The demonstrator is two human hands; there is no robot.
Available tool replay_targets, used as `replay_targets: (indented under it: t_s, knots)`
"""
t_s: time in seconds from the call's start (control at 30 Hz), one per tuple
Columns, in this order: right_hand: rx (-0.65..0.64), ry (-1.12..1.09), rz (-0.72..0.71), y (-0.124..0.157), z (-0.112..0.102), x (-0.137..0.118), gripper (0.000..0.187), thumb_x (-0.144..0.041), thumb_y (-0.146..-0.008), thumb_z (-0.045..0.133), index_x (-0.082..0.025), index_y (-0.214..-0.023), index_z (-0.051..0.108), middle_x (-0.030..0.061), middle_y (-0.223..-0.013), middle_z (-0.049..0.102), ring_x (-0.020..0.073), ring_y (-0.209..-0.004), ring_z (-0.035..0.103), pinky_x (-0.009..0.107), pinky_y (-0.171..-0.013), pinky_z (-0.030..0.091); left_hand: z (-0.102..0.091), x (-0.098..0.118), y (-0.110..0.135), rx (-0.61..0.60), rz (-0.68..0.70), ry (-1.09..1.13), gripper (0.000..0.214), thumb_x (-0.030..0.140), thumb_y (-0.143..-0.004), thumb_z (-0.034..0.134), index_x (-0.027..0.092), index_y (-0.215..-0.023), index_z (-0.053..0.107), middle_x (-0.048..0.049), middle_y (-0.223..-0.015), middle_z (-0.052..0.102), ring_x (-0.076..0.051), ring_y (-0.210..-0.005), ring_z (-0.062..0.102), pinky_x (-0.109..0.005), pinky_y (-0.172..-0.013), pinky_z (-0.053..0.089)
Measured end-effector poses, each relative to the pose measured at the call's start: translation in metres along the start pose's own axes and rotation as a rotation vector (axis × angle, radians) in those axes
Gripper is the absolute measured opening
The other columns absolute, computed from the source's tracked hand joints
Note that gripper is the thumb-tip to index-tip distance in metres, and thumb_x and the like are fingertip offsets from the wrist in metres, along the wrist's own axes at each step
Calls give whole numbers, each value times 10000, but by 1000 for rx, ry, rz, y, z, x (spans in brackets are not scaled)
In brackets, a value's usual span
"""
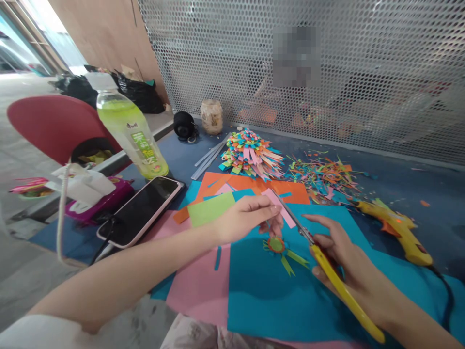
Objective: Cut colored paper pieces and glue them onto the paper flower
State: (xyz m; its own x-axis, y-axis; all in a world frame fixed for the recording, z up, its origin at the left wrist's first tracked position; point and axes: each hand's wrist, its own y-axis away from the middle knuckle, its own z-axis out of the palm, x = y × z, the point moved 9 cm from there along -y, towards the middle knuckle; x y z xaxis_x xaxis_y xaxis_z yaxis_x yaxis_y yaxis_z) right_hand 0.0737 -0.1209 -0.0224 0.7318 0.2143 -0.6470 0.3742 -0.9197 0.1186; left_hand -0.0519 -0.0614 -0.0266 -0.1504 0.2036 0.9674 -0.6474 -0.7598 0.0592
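Observation:
My left hand [259, 215] pinches a narrow pink strip [286, 219] of paper or felt between thumb and fingers. My right hand [336, 252] grips scissors with yellow handles [343, 291]; their blades lie along the strip, close to my left fingertips. Whether the blades are apart is hard to make out. Just below my left hand, a small rosette [276, 245] with a green centre, orange rim and green ribbon tails rests on a large blue sheet [269, 295]. Pink sheets [203, 291], an orange sheet [247, 183] and a green piece [210, 209] lie around and under my left arm.
A pile of fringed colourful strips [250, 155] and scattered scraps [323, 177] lie behind. A yellow glue gun [399, 232] with a cord is at right. At left are a phone [141, 213], a drink bottle [131, 131] and a tissue box [94, 198]. A perforated metal panel [225, 53] stands behind.

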Motion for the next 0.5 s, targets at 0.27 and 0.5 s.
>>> replay_targets:
  t_s: [0.27,0.5]
  knots:
    - [3,5,24,-2,0,0,601,-439,-835,453,-206,-1311,169,37,-841,606,194,-723,580,301,-644,477,-4,2,-1,40,4,45,289,405,-784,578,128,-701,595,-22,-626,611,-98,-547,555,-230,-543,376]
    - [-24,13,19,-1,1,0,579,-456,-846,424,-234,-1298,137,29,-821,582,204,-738,580,309,-627,474,-2,7,1,1,35,80,285,371,-807,559,124,-667,590,-26,-611,609,-92,-538,548,-231,-566,389]
